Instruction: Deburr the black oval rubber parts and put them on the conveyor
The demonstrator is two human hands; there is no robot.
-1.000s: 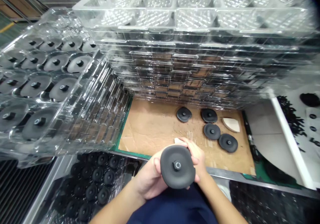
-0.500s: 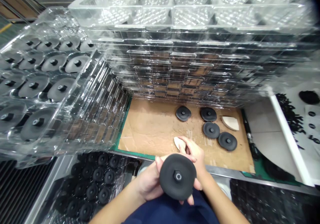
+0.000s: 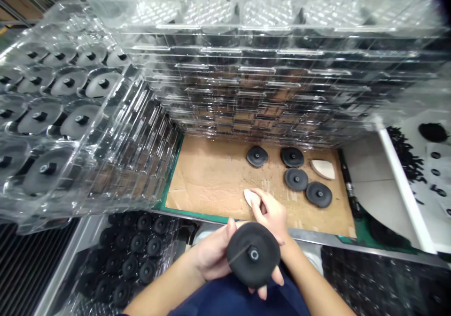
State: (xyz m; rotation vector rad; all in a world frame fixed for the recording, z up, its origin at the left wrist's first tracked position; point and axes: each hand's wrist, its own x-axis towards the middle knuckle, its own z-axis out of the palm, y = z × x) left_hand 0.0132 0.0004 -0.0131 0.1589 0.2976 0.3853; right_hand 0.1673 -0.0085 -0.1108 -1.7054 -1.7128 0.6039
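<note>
My left hand (image 3: 214,255) is closed around the edge of a black rounded disc (image 3: 264,264) with a short hex-shaped stub at its centre, thumb on the rim and fingertips beneath. The disc's stub side faces up, and a thin pale line runs from the stub toward the left rim. Just beyond the disc, my right hand (image 3: 275,215) pinches a small cream-white pointed piece (image 3: 249,196), whose material I cannot make out. Several similar black discs (image 3: 296,179) lie on the cardboard sheet (image 3: 207,180), beside a second cream-white wedge (image 3: 323,169).
Tall stacks of clear plastic trays (image 3: 246,81) rise behind the cardboard. At the left, another tray stack (image 3: 130,142) holds black discs. Below it sits a tray of smaller black round parts (image 3: 137,243). A white panel (image 3: 405,184) stands at the right.
The held disc has shifted slightly down and right. A thin pale line now shows across it. The right hand still pinches the cream-white piece, a little farther from the disc's centre.
</note>
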